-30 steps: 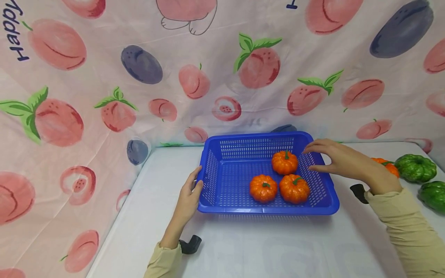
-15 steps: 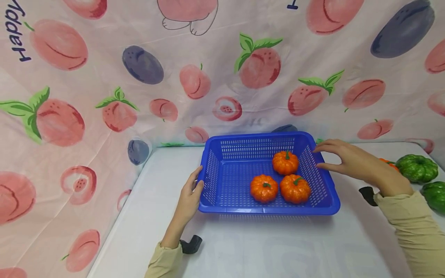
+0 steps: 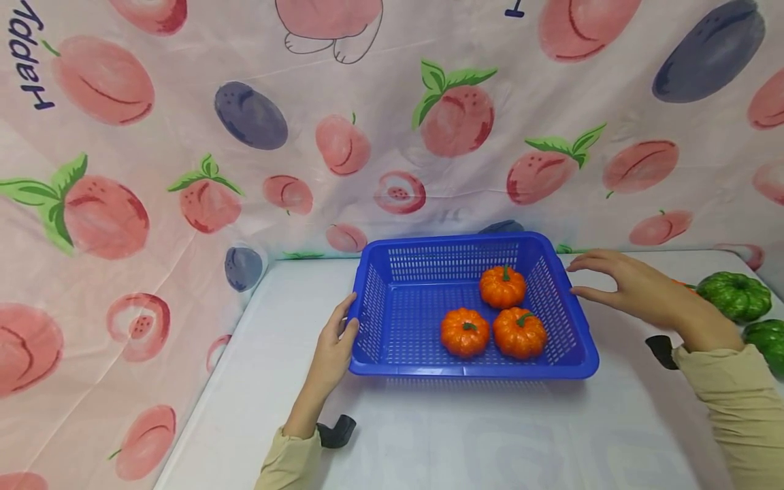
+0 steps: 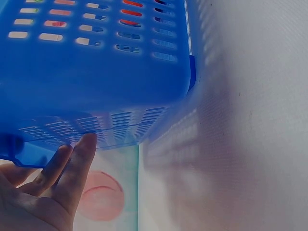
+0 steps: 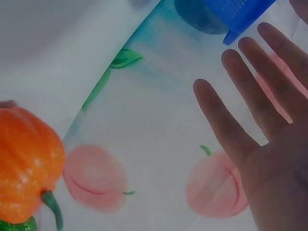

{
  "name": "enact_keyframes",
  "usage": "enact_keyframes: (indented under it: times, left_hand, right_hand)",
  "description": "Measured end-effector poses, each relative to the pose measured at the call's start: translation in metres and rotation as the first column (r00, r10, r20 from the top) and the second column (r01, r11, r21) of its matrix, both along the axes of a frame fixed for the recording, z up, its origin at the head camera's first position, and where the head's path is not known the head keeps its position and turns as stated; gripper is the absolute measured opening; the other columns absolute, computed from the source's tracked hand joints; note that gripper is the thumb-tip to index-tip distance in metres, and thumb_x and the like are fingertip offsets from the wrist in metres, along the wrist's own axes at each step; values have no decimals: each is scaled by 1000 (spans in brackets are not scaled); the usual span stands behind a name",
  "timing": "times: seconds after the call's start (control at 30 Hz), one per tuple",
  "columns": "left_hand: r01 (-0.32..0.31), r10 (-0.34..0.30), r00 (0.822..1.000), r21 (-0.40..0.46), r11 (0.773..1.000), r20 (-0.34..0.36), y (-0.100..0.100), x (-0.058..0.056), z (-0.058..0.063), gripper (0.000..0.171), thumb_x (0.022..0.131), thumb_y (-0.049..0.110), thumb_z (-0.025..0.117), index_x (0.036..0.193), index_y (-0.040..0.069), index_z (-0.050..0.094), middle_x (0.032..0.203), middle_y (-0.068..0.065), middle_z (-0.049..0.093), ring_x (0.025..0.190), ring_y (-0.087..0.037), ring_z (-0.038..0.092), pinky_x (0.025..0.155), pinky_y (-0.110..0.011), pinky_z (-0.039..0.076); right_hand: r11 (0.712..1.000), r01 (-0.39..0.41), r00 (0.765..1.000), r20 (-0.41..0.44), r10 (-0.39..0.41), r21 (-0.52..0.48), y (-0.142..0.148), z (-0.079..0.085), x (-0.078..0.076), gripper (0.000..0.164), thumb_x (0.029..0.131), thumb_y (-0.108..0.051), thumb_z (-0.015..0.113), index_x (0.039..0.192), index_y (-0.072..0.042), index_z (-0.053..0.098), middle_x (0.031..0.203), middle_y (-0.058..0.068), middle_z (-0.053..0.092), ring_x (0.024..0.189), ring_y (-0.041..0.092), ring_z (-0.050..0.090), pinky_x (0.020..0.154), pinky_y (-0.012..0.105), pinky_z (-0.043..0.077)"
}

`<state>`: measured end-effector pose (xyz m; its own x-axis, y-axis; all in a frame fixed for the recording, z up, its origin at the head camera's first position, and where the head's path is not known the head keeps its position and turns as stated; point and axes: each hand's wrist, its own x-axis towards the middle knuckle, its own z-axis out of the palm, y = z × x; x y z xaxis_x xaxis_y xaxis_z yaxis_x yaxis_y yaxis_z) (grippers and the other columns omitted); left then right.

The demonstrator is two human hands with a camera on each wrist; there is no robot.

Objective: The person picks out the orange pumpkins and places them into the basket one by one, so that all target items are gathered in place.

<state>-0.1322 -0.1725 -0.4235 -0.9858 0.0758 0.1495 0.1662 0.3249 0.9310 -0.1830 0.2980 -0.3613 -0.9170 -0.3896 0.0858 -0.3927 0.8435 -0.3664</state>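
Observation:
A blue plastic basket (image 3: 416, 371) stands on the white table with three small orange pumpkins in it. One pumpkin (image 3: 502, 287) sits farther back, and two others, a left pumpkin (image 3: 465, 332) and a right pumpkin (image 3: 520, 333), are nearer the front. My left hand (image 3: 333, 350) holds the basket's left side, thumb at the rim; in the left wrist view its fingers (image 4: 79, 166) lie against the outer wall below the rim. Just outside the right rim is my right hand (image 3: 643, 289), holding nothing, its fingers (image 5: 257, 96) spread in the right wrist view.
To the right, beyond the right forearm, lie a ribbed green pumpkin (image 3: 735, 297) and a darker green one (image 3: 768, 344). An orange pumpkin (image 5: 29, 163) shows in the right wrist view. A fruit-print cloth (image 3: 392, 136) rises behind and at the left.
My right hand has drawn back to the right, from over the basket's right rim to just outside it. The left hand, the basket and the pumpkins inside stay put.

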Motion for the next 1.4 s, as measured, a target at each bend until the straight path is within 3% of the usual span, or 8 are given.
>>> enact_keyframes:
  times: [0.17, 0.43, 0.63, 0.87, 1.4]
  left_hand:
    - [-2, 2, 1000, 4, 1000, 7, 0, -1, 0, 48, 107, 13, 41, 153, 8, 34, 150, -21, 44, 127, -37, 53, 99, -52, 49]
    - [-7, 7, 1000, -8, 1000, 1, 0, -1, -1, 48, 106, 13, 42, 153, 8, 35, 148, -21, 46, 125, -37, 54, 98, -52, 50]
    - [-3, 3, 1000, 1, 1000, 1, 0, -1, -1, 47, 107, 13, 42, 153, 8, 35, 146, -21, 47, 125, -37, 54, 98, -52, 50]
    - [-6, 6, 1000, 2, 1000, 2, 0, -1, 0, 47, 107, 13, 42, 153, 8, 35, 145, -21, 47, 125, -37, 54, 98, -52, 49]
    - [-15, 15, 1000, 4, 1000, 2, 1, 0, 1, 47, 106, 12, 42, 153, 8, 36, 142, -22, 49, 122, -37, 56, 97, -49, 51]
  right_hand:
    - [1000, 29, 999, 30, -29, 9, 9, -2, 1, 46, 91, -36, 72, 126, -8, 64, 134, 20, 56, 129, 44, 46, 102, 68, 38]
    - [1000, -1, 998, -66, 1, -4, 26, -14, -2, 38, 86, -25, 78, 117, -7, 68, 123, 18, 62, 121, 41, 52, 98, 66, 41]
    - [999, 33, 999, -37, -32, 5, 36, -19, -3, 41, 84, -25, 80, 119, -6, 67, 126, 20, 61, 117, 41, 54, 89, 61, 50]
    - [999, 39, 999, -22, -39, 9, 47, -25, -4, 42, 84, -24, 80, 118, -4, 67, 125, 24, 59, 120, 45, 49, 95, 70, 40]
    - [998, 58, 998, -12, -58, 8, 70, -36, -6, 42, 82, -16, 81, 117, 1, 66, 125, 29, 57, 116, 49, 46, 91, 72, 39]
